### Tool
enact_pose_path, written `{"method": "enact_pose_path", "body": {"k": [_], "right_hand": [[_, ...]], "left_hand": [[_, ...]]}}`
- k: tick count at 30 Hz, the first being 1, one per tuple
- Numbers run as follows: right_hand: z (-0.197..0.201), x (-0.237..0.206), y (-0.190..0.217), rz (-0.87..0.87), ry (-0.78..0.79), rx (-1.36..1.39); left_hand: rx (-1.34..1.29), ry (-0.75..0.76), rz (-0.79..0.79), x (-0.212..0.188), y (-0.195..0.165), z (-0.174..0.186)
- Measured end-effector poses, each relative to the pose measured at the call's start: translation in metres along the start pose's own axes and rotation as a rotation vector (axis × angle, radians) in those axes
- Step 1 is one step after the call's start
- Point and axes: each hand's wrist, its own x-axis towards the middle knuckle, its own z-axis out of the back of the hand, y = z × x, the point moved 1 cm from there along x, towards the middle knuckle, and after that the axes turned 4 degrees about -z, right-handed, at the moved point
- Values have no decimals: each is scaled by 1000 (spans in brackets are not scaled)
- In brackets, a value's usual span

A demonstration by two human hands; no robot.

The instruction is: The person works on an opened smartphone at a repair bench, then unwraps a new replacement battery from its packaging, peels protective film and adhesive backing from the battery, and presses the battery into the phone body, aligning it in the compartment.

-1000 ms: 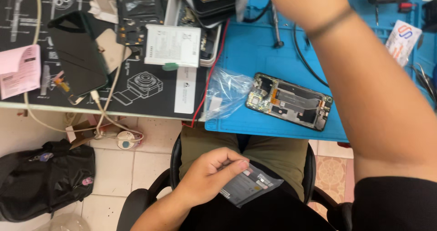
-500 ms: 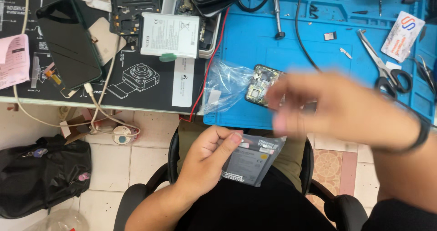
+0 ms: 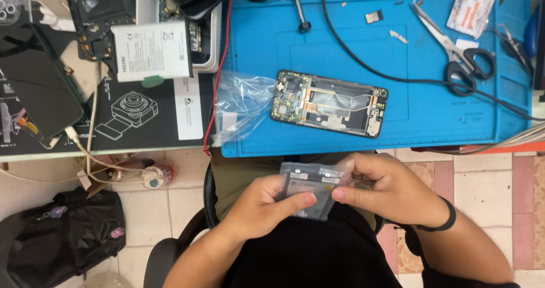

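Your left hand comes up from the lower left, forearm angled toward the middle, thumb stretched rightward and fingers curled under. Your right hand enters from the lower right, wrist bent inward, a dark band around it, thumb pointing left to meet the other thumb. The fingertips underneath are hidden, so their grip probably is a pinch

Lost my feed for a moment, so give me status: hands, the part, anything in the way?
Left hand and right hand both grip bagged battery over lap. Opened phone on blue mat, untouched. Nothing between.
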Motion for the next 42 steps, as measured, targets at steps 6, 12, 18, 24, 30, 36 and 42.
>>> {"method": "enact_pose_path", "body": {"k": [6, 12, 18, 24, 30, 36, 42], "right_hand": [[2, -6, 35, 285, -156, -378], [5, 12, 63, 169, 152, -458], [-2, 23, 68, -58, 206, -661], [-11, 32, 58, 99, 255, -678], [-15, 37, 34, -160, 189, -612], [2, 24, 17, -218, -17, -277], [11, 3, -14, -317, -140, 117]], "left_hand": [[121, -90, 51, -3, 18, 1], [447, -33, 136, -8, 8, -2], [538, 22, 78, -10, -2, -1], [604, 101, 108, -9, -7, 3], [650, 157, 269, -8, -13, 14], [52, -66, 80, -22, -20, 30], [25, -127, 75, -36, -18, 35]]}}
